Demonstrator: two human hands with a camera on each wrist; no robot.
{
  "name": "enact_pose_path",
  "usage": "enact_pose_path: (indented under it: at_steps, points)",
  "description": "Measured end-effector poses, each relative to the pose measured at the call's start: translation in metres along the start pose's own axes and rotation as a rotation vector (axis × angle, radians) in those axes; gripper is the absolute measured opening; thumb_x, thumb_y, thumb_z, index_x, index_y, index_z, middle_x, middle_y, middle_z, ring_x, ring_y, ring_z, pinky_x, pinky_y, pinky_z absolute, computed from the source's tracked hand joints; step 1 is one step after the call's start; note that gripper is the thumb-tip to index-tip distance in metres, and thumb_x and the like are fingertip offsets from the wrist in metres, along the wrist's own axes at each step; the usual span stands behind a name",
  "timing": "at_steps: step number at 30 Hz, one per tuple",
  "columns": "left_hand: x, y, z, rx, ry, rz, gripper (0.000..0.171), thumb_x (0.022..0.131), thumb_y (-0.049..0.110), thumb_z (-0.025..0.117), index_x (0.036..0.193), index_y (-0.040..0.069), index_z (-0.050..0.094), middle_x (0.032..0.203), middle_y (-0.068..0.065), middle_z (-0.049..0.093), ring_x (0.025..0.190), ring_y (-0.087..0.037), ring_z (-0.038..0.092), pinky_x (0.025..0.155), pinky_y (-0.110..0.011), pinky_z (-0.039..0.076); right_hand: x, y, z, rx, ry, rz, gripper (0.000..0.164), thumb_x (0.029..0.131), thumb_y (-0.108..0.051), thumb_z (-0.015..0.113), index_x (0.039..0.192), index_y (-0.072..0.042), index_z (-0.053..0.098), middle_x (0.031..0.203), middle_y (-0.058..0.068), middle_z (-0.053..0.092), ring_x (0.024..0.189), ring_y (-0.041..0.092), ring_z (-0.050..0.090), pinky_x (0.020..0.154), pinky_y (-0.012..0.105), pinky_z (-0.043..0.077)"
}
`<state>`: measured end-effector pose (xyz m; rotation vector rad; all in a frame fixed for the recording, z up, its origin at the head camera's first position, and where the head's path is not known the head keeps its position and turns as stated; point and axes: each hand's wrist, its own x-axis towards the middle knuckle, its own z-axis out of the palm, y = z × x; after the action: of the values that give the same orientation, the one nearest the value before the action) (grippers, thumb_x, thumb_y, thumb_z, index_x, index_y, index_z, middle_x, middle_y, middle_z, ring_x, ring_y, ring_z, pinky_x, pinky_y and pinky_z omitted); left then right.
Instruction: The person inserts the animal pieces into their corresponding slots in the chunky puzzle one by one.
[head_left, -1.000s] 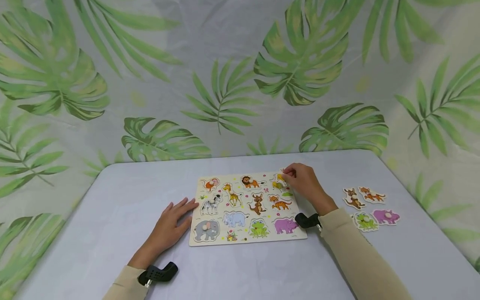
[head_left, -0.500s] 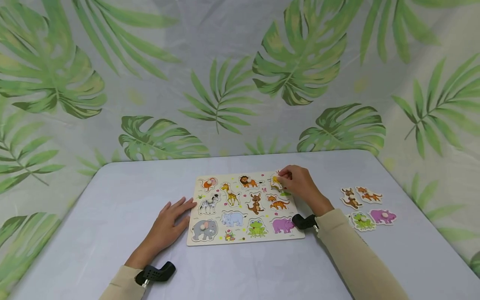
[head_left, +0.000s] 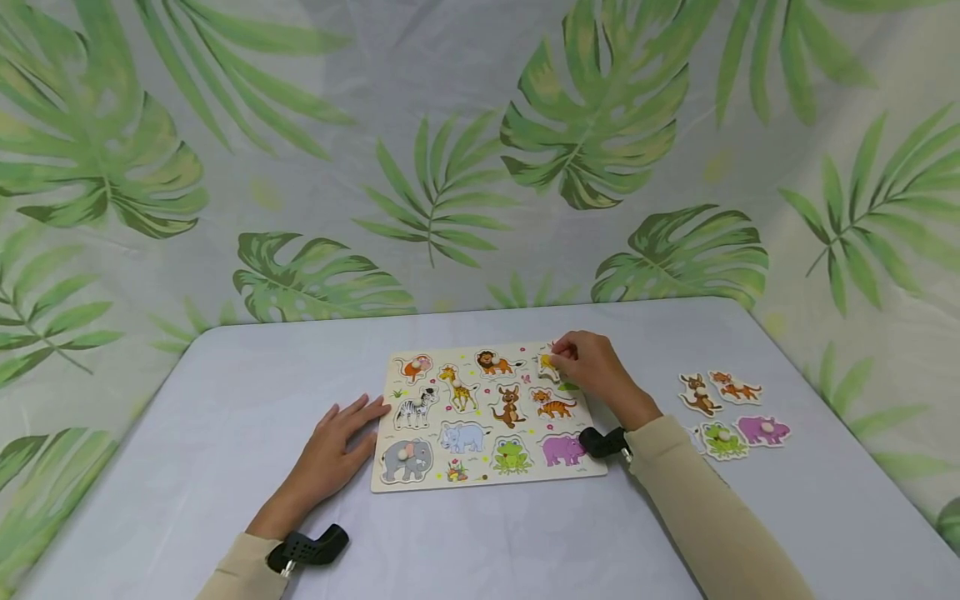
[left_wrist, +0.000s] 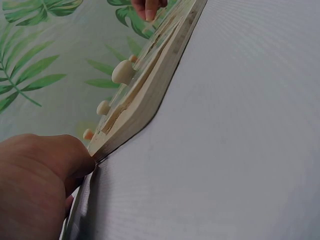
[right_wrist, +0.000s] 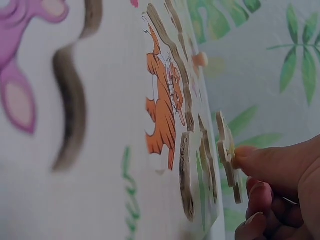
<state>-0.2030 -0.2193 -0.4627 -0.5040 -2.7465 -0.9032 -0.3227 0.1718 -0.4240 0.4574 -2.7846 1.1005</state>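
A wooden peg puzzle board (head_left: pixel 480 417) with animal pictures lies on the table. My right hand (head_left: pixel 598 367) pinches a small yellow-and-white puzzle piece (head_left: pixel 550 367) over the board's upper right corner. In the right wrist view, thumb and fingers hold this puzzle piece (right_wrist: pixel 227 150) on edge, close to the board's face; its picture is mostly hidden. My left hand (head_left: pixel 337 446) rests at the board's left edge with fingers extended. The left wrist view shows the left thumb (left_wrist: pixel 75 155) against the board's side. Knobbed monkey (head_left: pixel 414 367), lion (head_left: pixel 495 363), giraffe (head_left: pixel 457 387) and elephant (head_left: pixel 406 460) pieces sit in the board.
Loose pieces lie right of the board: a kangaroo (head_left: pixel 701 394), a tiger (head_left: pixel 736 387), a frog (head_left: pixel 723 441) and a purple hippo (head_left: pixel 763 431). Another piece is partly hidden by the right sleeve (head_left: pixel 697 492). A leaf-print cloth (head_left: pixel 442 167) hangs behind the table.
My right hand has brought the puzzle piece slightly left and down onto the upper right corner's picture. The left hand stays at the board's edge. The whole view has drifted slightly.
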Motion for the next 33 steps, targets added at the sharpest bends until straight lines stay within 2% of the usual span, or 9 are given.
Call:
enact_pose_path:
  at_steps: [13, 22, 29, 33]
  points:
    - [0.0006, -0.0009, 0.0007, 0.000, 0.013, 0.015, 0.042, 0.092, 0.009, 0.061, 0.133, 0.011, 0.058, 0.141, -0.009, 0.052, 0.136, -0.033, 0.039, 0.115, -0.056, 0.015, 0.0033, 0.0020, 0.0044, -0.035, -0.013, -0.009, 0.013, 0.088, -0.014, 0.070, 0.093, -0.002, 0.068, 0.079, 0.006, 0.061, 0.070, 0.018, 0.053, 0.063, 0.030, 0.046]
    - [0.0000, -0.0011, -0.0001, -0.004, -0.022, -0.023, 0.042, 0.093, 0.012, 0.060, 0.135, 0.013, 0.057, 0.144, -0.006, 0.049, 0.139, -0.030, 0.036, 0.116, -0.054, 0.013, 0.0046, 0.0032, 0.0060, -0.035, -0.032, -0.001, 0.013, 0.089, -0.014, 0.070, 0.094, -0.002, 0.069, 0.080, 0.006, 0.061, 0.071, 0.018, 0.053, 0.063, 0.031, 0.046]
    - [-0.0001, -0.0005, -0.0004, -0.003, -0.003, -0.004, 0.042, 0.093, 0.010, 0.061, 0.135, 0.012, 0.058, 0.143, -0.008, 0.050, 0.138, -0.032, 0.037, 0.115, -0.056, 0.014, 0.0052, 0.0024, 0.0063, -0.041, -0.041, -0.009, 0.013, 0.089, -0.014, 0.070, 0.093, -0.002, 0.069, 0.080, 0.006, 0.061, 0.071, 0.018, 0.052, 0.064, 0.030, 0.046]
    - [0.0003, -0.0011, -0.0006, -0.010, -0.014, -0.014, 0.042, 0.093, 0.011, 0.061, 0.135, 0.013, 0.057, 0.144, -0.007, 0.050, 0.138, -0.031, 0.036, 0.116, -0.055, 0.013, 0.0052, 0.0034, 0.0068, -0.054, -0.047, 0.000, 0.013, 0.089, -0.013, 0.070, 0.093, -0.002, 0.069, 0.080, 0.007, 0.062, 0.072, 0.018, 0.053, 0.065, 0.030, 0.046]
